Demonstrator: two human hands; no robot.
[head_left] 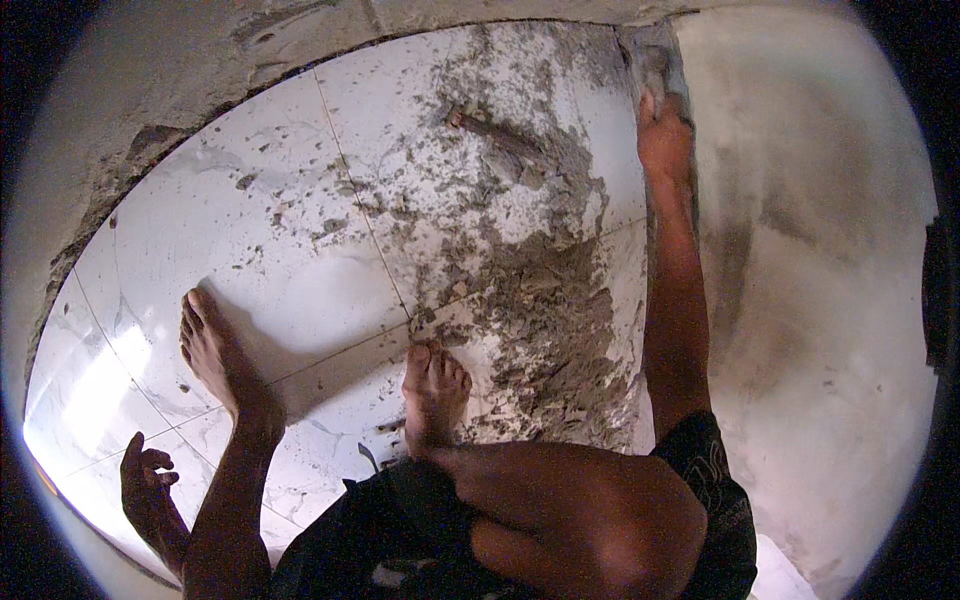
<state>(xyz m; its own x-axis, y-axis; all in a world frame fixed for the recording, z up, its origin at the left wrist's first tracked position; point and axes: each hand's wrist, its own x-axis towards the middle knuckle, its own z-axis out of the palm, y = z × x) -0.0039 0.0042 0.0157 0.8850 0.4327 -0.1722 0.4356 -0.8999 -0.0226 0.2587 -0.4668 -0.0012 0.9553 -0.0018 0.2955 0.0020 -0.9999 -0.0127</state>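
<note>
My right hand point(667, 140) is closed at the far end of the narrow grey gap between the tiled floor and the pale wall. It grips a grey trowel-like tool point(654, 66), blurred and too dim to tell exactly. That arm stretches straight forward along the wall. My left hand point(150, 492) hangs beside my left shin, fingers loosely bent and apart, with nothing in it. Beyond my right foot, crumbled grey mortar point(545, 300) lies over the white tiles. A brownish stick-like piece point(495, 133) rests in the rubble.
White marbled floor tiles point(290, 290) spread to the left, dotted with small crumbs. My bare left foot point(205, 335) and right foot point(437, 385) stand on them. A plastered wall point(800, 250) rises close on the right. Rough grey cement point(130, 100) borders the tiles' curved far edge.
</note>
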